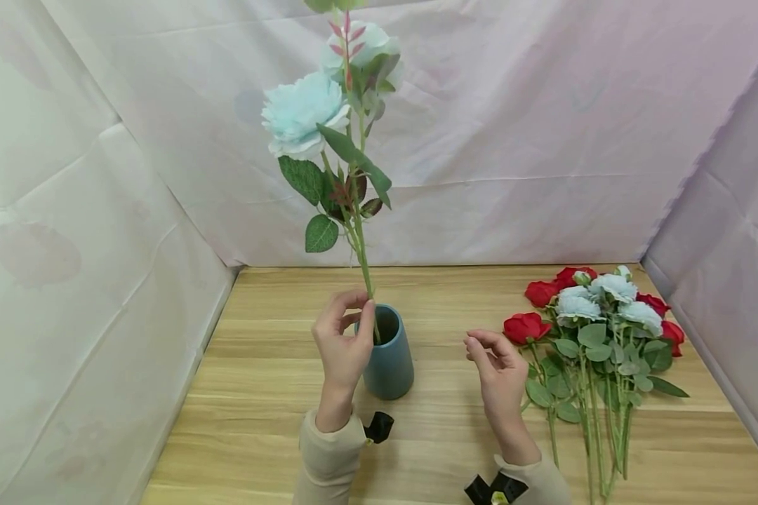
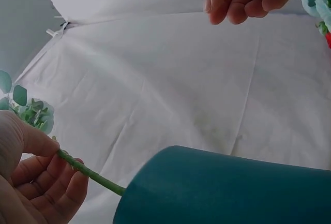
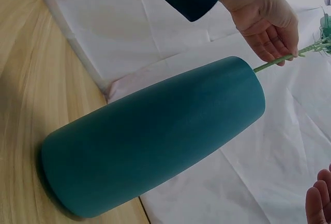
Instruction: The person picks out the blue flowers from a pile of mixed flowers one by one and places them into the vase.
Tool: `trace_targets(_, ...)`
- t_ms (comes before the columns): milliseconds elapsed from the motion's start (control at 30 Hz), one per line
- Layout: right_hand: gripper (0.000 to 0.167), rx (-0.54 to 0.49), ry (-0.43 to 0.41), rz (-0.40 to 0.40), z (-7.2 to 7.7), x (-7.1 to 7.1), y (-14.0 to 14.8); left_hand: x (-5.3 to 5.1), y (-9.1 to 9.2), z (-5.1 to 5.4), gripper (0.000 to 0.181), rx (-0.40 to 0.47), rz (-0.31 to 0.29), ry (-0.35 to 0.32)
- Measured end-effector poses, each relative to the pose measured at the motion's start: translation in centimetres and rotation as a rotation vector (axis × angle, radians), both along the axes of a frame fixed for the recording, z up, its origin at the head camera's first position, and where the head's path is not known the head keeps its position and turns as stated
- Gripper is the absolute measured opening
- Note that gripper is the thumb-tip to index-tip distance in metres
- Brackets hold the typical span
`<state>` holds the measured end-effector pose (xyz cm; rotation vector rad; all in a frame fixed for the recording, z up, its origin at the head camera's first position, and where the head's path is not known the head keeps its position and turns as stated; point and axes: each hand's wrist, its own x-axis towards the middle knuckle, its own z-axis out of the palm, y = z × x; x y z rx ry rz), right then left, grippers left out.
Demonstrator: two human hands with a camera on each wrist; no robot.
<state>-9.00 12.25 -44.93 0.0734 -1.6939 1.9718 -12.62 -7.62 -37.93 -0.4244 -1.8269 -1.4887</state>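
My left hand (image 1: 344, 344) pinches the green stem (image 2: 93, 175) of light-blue flowers (image 1: 304, 116) between thumb and fingers, just above the vase mouth. The stem's lower end goes inside the blue-green vase (image 1: 389, 368), which stands upright on the table. Leaves and a second pale bloom (image 1: 369, 49) rise above the hand. My right hand (image 1: 502, 379) hovers to the right of the vase, its fingers loosely bent and holding nothing. In the right wrist view, the vase (image 3: 155, 136) fills the middle and the left hand (image 3: 269, 22) grips the stem at its rim.
Red roses (image 1: 526, 327) and light-blue flowers (image 1: 641, 315) with long stems lie in a pile at the right of the wooden table (image 1: 259, 393). White cloth (image 1: 512, 140) hangs behind the table and along both sides. Each wrist wears a small black camera (image 1: 379, 426).
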Motion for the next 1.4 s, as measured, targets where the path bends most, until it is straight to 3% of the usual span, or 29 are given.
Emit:
trace_targets(300, 0.012, 0.002, 0.014, 0.008, -0.5, 0.2, 0.1, 0.6, -0.3, -1.6, 0.006, 0.007, 0.019, -0.054)
trace_targets(567, 0.012, 0.011, 0.008, -0.012, -0.8, 0.3, 0.1, 0.9, -0.4, -2.6, 0.008, 0.012, 0.024, -0.049)
trace_targets(833, 0.012, 0.038, -0.031, -0.051, -1.6, 0.6, 1.1, 1.3, -0.3, -2.8, 0.011, 0.001, 0.029, -0.074)
trace_targets(1000, 0.012, 0.028, -0.024, -0.084, -2.2, 0.9, 2.0, 2.0, 0.0, -1.5, 0.013, -0.012, 0.027, -0.020)
trace_targets(1067, 0.013, 0.013, -0.021, -0.092, -2.5, 1.0, 2.4, 1.9, 0.0, -1.5, 0.015, -0.015, 0.032, 0.010)
trace_targets(1233, 0.013, 0.020, -0.063, -0.140, -3.6, 1.3, 3.3, 1.1, -0.4, -3.4, 0.019, -0.027, 0.052, 0.058)
trace_targets(1400, 0.014, -0.004, -0.134, -0.161, -4.0, 1.9, 3.9, 1.0, -0.6, -4.2, 0.017, -0.057, 0.083, 0.085)
